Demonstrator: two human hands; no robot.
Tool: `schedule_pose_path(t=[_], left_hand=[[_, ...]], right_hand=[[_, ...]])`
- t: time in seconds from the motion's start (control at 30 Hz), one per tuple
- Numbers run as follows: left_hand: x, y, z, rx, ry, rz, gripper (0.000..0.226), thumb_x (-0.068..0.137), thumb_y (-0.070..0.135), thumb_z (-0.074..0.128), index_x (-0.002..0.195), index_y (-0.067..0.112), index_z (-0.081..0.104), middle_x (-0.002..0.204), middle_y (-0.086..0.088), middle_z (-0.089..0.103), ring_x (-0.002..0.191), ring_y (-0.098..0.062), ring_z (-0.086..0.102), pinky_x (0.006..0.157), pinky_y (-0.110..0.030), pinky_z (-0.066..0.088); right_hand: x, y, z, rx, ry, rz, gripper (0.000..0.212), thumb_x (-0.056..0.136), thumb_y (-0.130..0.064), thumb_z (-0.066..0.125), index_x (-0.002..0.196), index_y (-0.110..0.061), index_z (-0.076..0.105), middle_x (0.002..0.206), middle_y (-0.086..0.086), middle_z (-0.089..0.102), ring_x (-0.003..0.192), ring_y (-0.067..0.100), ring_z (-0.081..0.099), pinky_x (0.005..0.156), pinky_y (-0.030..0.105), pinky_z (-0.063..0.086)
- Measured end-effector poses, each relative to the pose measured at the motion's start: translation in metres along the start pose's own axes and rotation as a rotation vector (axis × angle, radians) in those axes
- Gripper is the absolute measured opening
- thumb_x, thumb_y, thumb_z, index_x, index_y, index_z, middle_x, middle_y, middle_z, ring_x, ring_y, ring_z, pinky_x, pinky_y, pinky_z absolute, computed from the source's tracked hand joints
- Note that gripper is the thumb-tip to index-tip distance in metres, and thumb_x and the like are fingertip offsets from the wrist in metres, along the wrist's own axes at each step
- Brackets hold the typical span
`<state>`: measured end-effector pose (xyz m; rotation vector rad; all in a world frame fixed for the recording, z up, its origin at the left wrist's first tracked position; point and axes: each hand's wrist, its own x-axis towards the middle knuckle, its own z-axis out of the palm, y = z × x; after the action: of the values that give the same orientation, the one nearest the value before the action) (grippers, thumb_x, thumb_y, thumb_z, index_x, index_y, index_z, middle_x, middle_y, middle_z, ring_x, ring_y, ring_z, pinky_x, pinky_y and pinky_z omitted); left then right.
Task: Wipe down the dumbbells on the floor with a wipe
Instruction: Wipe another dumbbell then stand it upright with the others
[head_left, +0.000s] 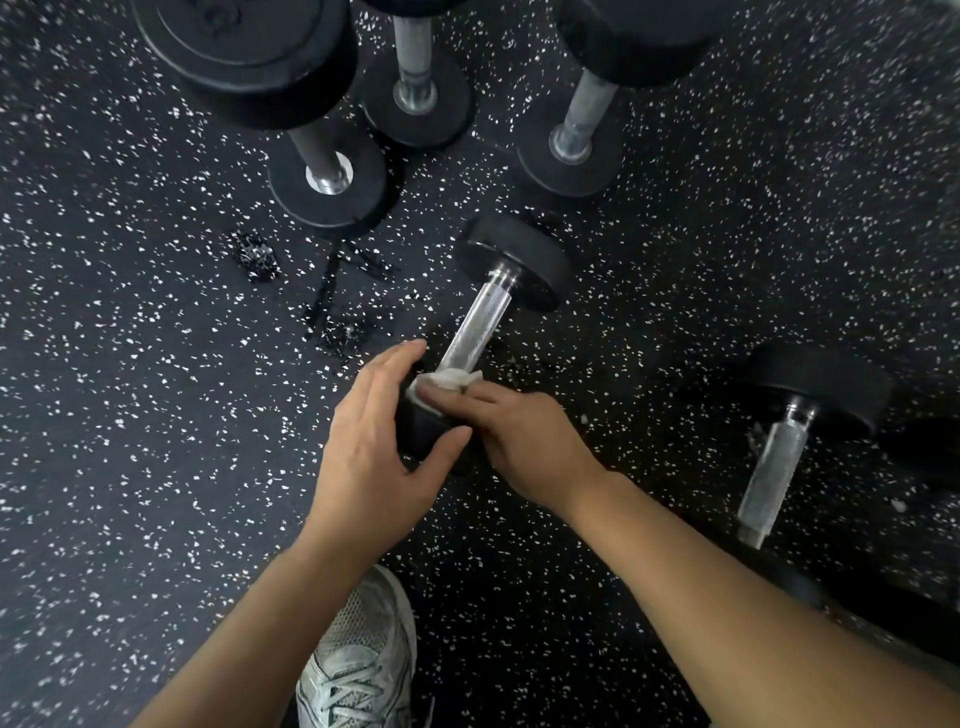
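We crouch over a black rubber floor speckled with white (130, 415), working on a small dumbbell with black round heads and a knurled steel handle (475, 327) that lies near the middle of the floor, its far head (514, 267) pointing away from us. Our left hand (374, 441) is curled around the dumbbell's near head (426, 426), fingers over the top and thumb beneath. Our right hand (524, 441) pinches a crumpled white wipe (449, 379) and presses it against the spot where the handle meets that near head. A second black-headed dumbbell with a steel handle (774, 467) lies well apart toward the right edge of the floor. Three larger black dumbbells stand on end along the far edge: one at the left (317, 150), one in the middle (415, 88) and one to the right (582, 124). A grey mesh running shoe with grey laces (363, 654) rests on the floor at the near edge, between our forearms.
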<state>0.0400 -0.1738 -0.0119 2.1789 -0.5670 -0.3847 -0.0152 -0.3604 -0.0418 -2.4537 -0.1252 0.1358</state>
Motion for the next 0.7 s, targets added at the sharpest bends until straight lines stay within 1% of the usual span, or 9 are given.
schedule_pose_path(t=[0.1, 0.17, 0.23, 0.3, 0.37, 0.47, 0.53, 0.6, 0.7], left_hand=[[-0.002, 0.000, 0.001, -0.008, -0.004, 0.009, 0.077, 0.089, 0.047, 0.068, 0.152, 0.012, 0.042, 0.147, -0.004, 0.052, 0.139, -0.021, 0.050, 0.112, -0.051, 0.045], [-0.002, 0.001, 0.001, 0.001, -0.014, 0.012, 0.077, 0.089, 0.048, 0.068, 0.152, 0.012, 0.042, 0.148, -0.003, 0.052, 0.139, -0.021, 0.050, 0.113, -0.050, 0.044], [-0.001, 0.001, 0.001, 0.012, -0.019, 0.007, 0.078, 0.089, 0.049, 0.068, 0.152, 0.013, 0.041, 0.150, -0.002, 0.050, 0.140, -0.021, 0.049, 0.114, -0.050, 0.044], [-0.001, 0.000, 0.001, 0.014, -0.020, 0.009, 0.078, 0.089, 0.049, 0.069, 0.153, 0.012, 0.042, 0.150, -0.002, 0.050, 0.141, -0.021, 0.048, 0.115, -0.050, 0.043], [-0.001, 0.000, 0.001, 0.000, -0.015, 0.010, 0.077, 0.090, 0.047, 0.069, 0.152, 0.011, 0.042, 0.149, -0.003, 0.051, 0.140, -0.020, 0.049, 0.114, -0.049, 0.043], [-0.001, -0.001, -0.001, -0.009, 0.004, -0.012, 0.077, 0.089, 0.047, 0.068, 0.152, 0.012, 0.042, 0.148, -0.001, 0.051, 0.139, -0.017, 0.049, 0.115, -0.045, 0.043], [-0.001, 0.000, -0.002, -0.013, 0.004, -0.016, 0.076, 0.088, 0.047, 0.068, 0.152, 0.013, 0.043, 0.147, 0.001, 0.051, 0.139, -0.015, 0.049, 0.115, -0.043, 0.043], [-0.001, 0.002, -0.002, -0.012, -0.007, -0.016, 0.076, 0.089, 0.047, 0.070, 0.151, 0.015, 0.042, 0.147, 0.003, 0.050, 0.138, -0.015, 0.049, 0.115, -0.043, 0.042], [-0.001, 0.003, -0.002, 0.006, -0.020, -0.030, 0.078, 0.090, 0.049, 0.072, 0.152, 0.014, 0.041, 0.149, 0.001, 0.050, 0.139, -0.017, 0.049, 0.115, -0.046, 0.043]], right_hand=[[0.009, 0.004, -0.010, -0.033, 0.093, -0.062, 0.045, 0.104, -0.031, 0.046, 0.148, -0.036, 0.054, 0.119, -0.007, 0.073, 0.072, 0.018, 0.071, 0.059, 0.038, 0.061], [0.021, 0.014, -0.019, 0.026, 0.296, 0.067, 0.041, 0.107, -0.034, 0.046, 0.146, -0.035, 0.056, 0.117, -0.005, 0.074, 0.073, 0.011, 0.069, 0.060, 0.031, 0.059], [0.029, 0.026, -0.022, 0.040, 0.435, 0.239, 0.039, 0.109, -0.028, 0.046, 0.145, -0.035, 0.057, 0.121, -0.006, 0.073, 0.086, 0.006, 0.069, 0.069, 0.024, 0.058], [0.026, 0.023, -0.013, 0.098, 0.396, 0.269, 0.040, 0.109, -0.024, 0.047, 0.146, -0.032, 0.058, 0.128, -0.005, 0.072, 0.097, 0.009, 0.071, 0.079, 0.031, 0.062], [0.014, 0.008, -0.003, 0.099, 0.251, 0.155, 0.045, 0.104, -0.025, 0.044, 0.146, -0.033, 0.057, 0.135, -0.006, 0.068, 0.097, 0.015, 0.073, 0.078, 0.041, 0.064], [-0.001, -0.003, -0.002, 0.014, 0.020, -0.031, 0.055, 0.096, -0.024, 0.042, 0.149, -0.036, 0.053, 0.134, -0.010, 0.068, 0.091, 0.020, 0.075, 0.073, 0.043, 0.063], [0.005, 0.002, -0.009, -0.074, 0.069, -0.114, 0.047, 0.101, -0.028, 0.045, 0.146, -0.034, 0.057, 0.123, -0.009, 0.073, 0.076, 0.019, 0.073, 0.060, 0.039, 0.061], [0.017, 0.009, -0.019, -0.024, 0.240, -0.032, 0.041, 0.109, -0.038, 0.040, 0.144, -0.030, 0.060, 0.118, -0.004, 0.075, 0.069, 0.018, 0.071, 0.054, 0.035, 0.059], [0.029, 0.022, -0.025, 0.025, 0.420, 0.244, 0.039, 0.109, -0.029, 0.041, 0.145, -0.033, 0.059, 0.123, -0.005, 0.073, 0.093, 0.014, 0.072, 0.074, 0.028, 0.059]])
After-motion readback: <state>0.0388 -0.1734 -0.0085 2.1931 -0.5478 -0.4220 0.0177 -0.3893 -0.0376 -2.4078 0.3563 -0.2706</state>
